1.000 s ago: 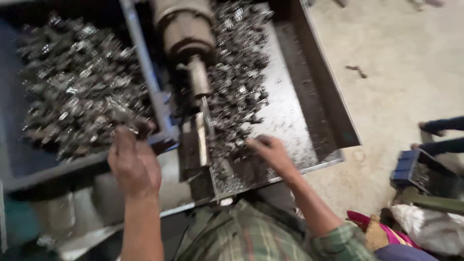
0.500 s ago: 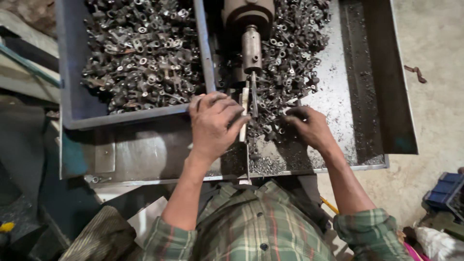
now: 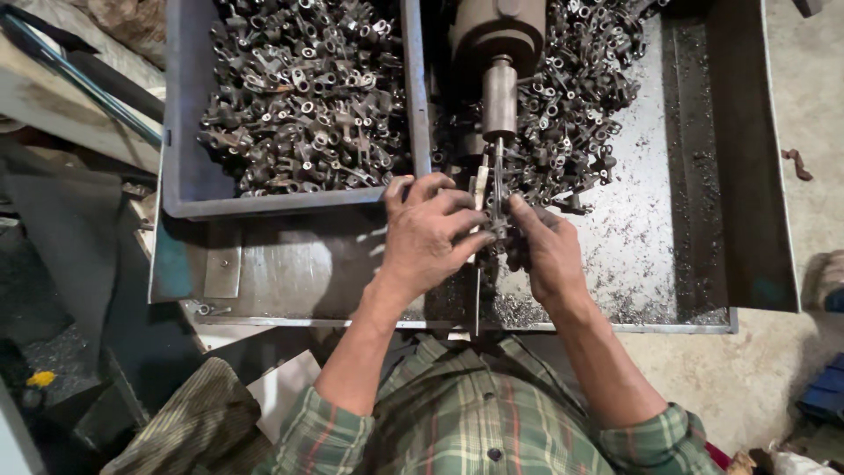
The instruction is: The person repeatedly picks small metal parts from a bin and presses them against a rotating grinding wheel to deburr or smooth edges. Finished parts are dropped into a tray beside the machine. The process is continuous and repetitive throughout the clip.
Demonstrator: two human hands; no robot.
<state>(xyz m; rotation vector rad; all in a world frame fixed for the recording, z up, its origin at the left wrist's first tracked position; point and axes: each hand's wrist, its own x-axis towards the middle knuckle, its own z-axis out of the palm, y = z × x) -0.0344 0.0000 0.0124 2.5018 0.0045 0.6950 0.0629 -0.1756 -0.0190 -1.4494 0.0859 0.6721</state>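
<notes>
My left hand (image 3: 428, 237) and my right hand (image 3: 547, 251) meet at a small dark metal part (image 3: 498, 230) just below the machine's spindle (image 3: 499, 97). A thin vertical bit (image 3: 498, 171) comes down from the spindle between my fingertips. The left fingers curl over the part from the left, the right fingers pinch it from the right. How the part sits on the fixture is hidden by my fingers. My sleeves are green plaid.
A grey bin (image 3: 189, 189) heaped with small metal parts (image 3: 299, 97) stands at the left. A second pile of similar parts (image 3: 571, 114) lies on the metal tray (image 3: 668, 255) right of the spindle, with metal chips scattered over it. Concrete floor at right.
The view has shifted so the machine sits more central. My left hand came from the bin side to the fixture, and my right hand moved in from the tray to join it.
</notes>
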